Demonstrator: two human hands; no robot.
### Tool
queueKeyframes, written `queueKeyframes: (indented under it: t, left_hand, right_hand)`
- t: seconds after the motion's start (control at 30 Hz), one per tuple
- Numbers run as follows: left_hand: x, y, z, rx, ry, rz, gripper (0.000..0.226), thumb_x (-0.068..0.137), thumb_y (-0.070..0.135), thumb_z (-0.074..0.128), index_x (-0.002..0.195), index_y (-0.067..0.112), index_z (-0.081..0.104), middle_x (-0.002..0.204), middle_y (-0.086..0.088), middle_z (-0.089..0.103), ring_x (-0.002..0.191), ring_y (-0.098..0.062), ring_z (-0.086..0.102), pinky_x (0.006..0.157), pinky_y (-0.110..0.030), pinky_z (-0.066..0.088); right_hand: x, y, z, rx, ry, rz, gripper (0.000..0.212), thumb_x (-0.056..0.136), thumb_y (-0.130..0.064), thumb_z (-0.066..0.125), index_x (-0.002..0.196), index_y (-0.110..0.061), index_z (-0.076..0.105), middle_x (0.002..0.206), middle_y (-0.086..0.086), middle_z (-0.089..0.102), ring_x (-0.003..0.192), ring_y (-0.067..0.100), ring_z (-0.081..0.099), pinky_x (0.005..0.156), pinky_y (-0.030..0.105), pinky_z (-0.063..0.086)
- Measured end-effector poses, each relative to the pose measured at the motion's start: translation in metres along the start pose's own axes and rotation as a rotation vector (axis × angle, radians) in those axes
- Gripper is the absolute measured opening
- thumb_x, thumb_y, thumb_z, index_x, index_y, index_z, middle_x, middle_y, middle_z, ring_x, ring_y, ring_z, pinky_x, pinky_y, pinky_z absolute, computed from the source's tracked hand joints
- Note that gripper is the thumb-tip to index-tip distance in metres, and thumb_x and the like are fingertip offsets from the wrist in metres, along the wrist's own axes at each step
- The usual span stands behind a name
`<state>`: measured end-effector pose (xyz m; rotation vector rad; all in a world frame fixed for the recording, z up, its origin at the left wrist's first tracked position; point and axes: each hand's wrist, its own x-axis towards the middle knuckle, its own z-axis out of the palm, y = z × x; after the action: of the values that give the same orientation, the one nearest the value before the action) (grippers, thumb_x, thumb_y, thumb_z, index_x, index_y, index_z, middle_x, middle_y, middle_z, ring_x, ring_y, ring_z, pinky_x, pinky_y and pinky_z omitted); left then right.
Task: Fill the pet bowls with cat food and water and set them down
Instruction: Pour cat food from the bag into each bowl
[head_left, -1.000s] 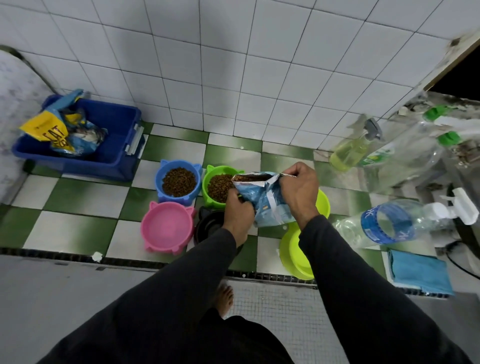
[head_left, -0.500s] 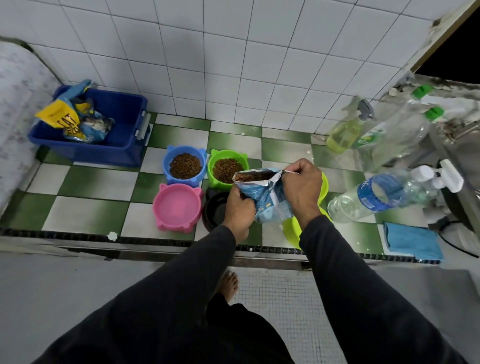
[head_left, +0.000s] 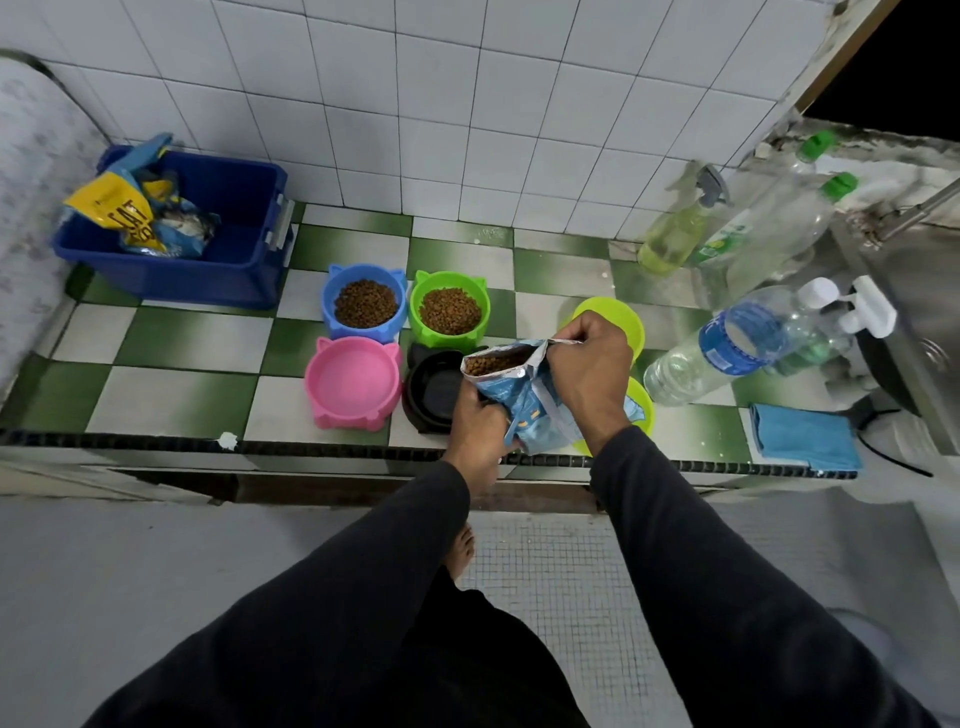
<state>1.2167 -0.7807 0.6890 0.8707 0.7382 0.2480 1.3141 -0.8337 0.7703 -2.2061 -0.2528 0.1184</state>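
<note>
An open blue cat food bag (head_left: 524, 400) is gripped by both hands above the counter's front edge. My left hand (head_left: 475, 426) holds its lower side and my right hand (head_left: 589, 364) pinches its open top, where brown kibble shows. A blue bowl (head_left: 363, 301) and a green bowl (head_left: 449, 309) both hold kibble. In front of them stand an empty pink bowl (head_left: 353, 382) and an empty black bowl (head_left: 434, 392), the bag's mouth just right of the black one. Two lime bowls (head_left: 618, 317) sit partly hidden behind the bag.
A blue bin (head_left: 228, 228) with a yellow cat food bag (head_left: 122, 210) stands at the back left. Clear water bottles (head_left: 717, 348), a spray bottle (head_left: 675, 234) and a folded blue cloth (head_left: 802, 434) crowd the right. The checkered counter (head_left: 182, 384) ends at a dark front edge.
The bag and both hands have drawn back from over the green bowl toward the counter's front, and now sit by the black bowl. The bag stands more upright.
</note>
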Motion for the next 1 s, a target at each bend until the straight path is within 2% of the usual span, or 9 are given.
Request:
queueKeyframes:
  t: [0.1, 0.2, 0.27, 0.4, 0.5, 0.57, 0.7, 0.87, 1.0]
  left_hand:
    - [-0.004, -0.004, -0.002, 0.007, 0.007, -0.039, 0.037, 0.102, 0.018, 0.053, 0.135, 0.033, 0.054, 0.125, -0.004, 0.073, 0.11, -0.027, 0.073, 0.084, -0.058, 0.061]
    - [-0.007, -0.006, -0.005, -0.012, 0.037, -0.099, 0.037, 0.102, 0.017, 0.055, 0.135, 0.034, 0.053, 0.125, -0.002, 0.073, 0.11, -0.027, 0.073, 0.085, -0.058, 0.06]
    - [-0.008, -0.009, -0.008, -0.044, 0.051, -0.14, 0.037, 0.103, 0.015, 0.055, 0.138, 0.029, 0.052, 0.126, -0.005, 0.072, 0.11, -0.029, 0.073, 0.085, -0.059, 0.06]
    - [-0.014, -0.011, -0.012, -0.102, 0.078, -0.236, 0.035, 0.104, 0.009, 0.052, 0.139, 0.011, 0.051, 0.125, -0.016, 0.071, 0.109, -0.033, 0.071, 0.066, -0.043, 0.064]
    - [-0.016, -0.011, -0.014, -0.114, 0.068, -0.25, 0.033, 0.103, 0.005, 0.052, 0.136, 0.003, 0.054, 0.125, -0.023, 0.07, 0.1, -0.032, 0.072, 0.058, -0.037, 0.061]
    - [-0.015, -0.012, -0.016, -0.132, 0.065, -0.266, 0.032, 0.104, 0.006, 0.051, 0.135, 0.002, 0.057, 0.124, -0.022, 0.07, 0.097, -0.03, 0.072, 0.058, -0.037, 0.061]
    - [-0.013, -0.012, -0.016, -0.181, 0.067, -0.31, 0.03, 0.103, 0.009, 0.05, 0.131, 0.006, 0.062, 0.109, -0.013, 0.075, 0.094, -0.027, 0.072, 0.063, -0.038, 0.06]
    - [-0.008, -0.013, -0.015, -0.205, 0.097, -0.353, 0.031, 0.104, 0.011, 0.048, 0.131, 0.006, 0.063, 0.116, -0.017, 0.074, 0.1, -0.033, 0.071, 0.069, -0.044, 0.061]
    - [-0.004, -0.014, -0.015, -0.211, 0.115, -0.38, 0.024, 0.106, 0.014, 0.046, 0.112, 0.011, 0.069, 0.095, -0.008, 0.078, 0.09, -0.029, 0.073, 0.066, -0.041, 0.06]
  right_hand:
    - [-0.005, 0.0, 0.0, -0.035, -0.004, -0.023, 0.015, 0.069, 0.003, 0.055, 0.066, -0.01, 0.062, 0.058, -0.01, 0.057, 0.063, 0.015, 0.052, 0.06, 0.027, 0.04]
    - [-0.009, -0.002, 0.0, -0.071, -0.033, -0.05, 0.017, 0.07, 0.002, 0.057, 0.066, -0.015, 0.061, 0.06, -0.01, 0.058, 0.065, 0.017, 0.055, 0.06, 0.027, 0.039]
    - [-0.011, -0.004, 0.003, -0.101, -0.055, -0.068, 0.016, 0.071, 0.0, 0.057, 0.067, -0.014, 0.062, 0.063, -0.006, 0.06, 0.067, 0.02, 0.057, 0.06, 0.028, 0.038]
    - [-0.013, -0.004, 0.01, -0.197, -0.101, -0.121, 0.013, 0.07, -0.003, 0.06, 0.069, -0.015, 0.062, 0.069, 0.001, 0.065, 0.07, 0.026, 0.06, 0.06, 0.031, 0.042]
    - [-0.014, -0.005, 0.015, -0.246, -0.138, -0.129, 0.01, 0.071, -0.005, 0.062, 0.071, -0.015, 0.061, 0.073, 0.007, 0.067, 0.071, 0.028, 0.058, 0.06, 0.029, 0.034]
    - [-0.015, -0.007, 0.019, -0.266, -0.159, -0.133, 0.012, 0.071, -0.005, 0.061, 0.071, -0.017, 0.058, 0.074, 0.009, 0.067, 0.072, 0.029, 0.056, 0.061, 0.027, 0.033]
    - [-0.013, -0.012, 0.026, -0.33, -0.215, -0.123, 0.012, 0.072, -0.006, 0.061, 0.077, -0.017, 0.059, 0.081, 0.012, 0.068, 0.075, 0.03, 0.055, 0.063, 0.028, 0.035]
    - [-0.008, -0.012, 0.033, -0.414, -0.273, -0.137, 0.016, 0.075, -0.008, 0.061, 0.088, -0.015, 0.066, 0.094, 0.017, 0.07, 0.089, 0.037, 0.061, 0.067, 0.028, 0.038]
    - [-0.005, -0.012, 0.038, -0.456, -0.303, -0.149, 0.018, 0.076, -0.009, 0.061, 0.092, -0.012, 0.067, 0.098, 0.019, 0.07, 0.095, 0.039, 0.06, 0.069, 0.029, 0.037]
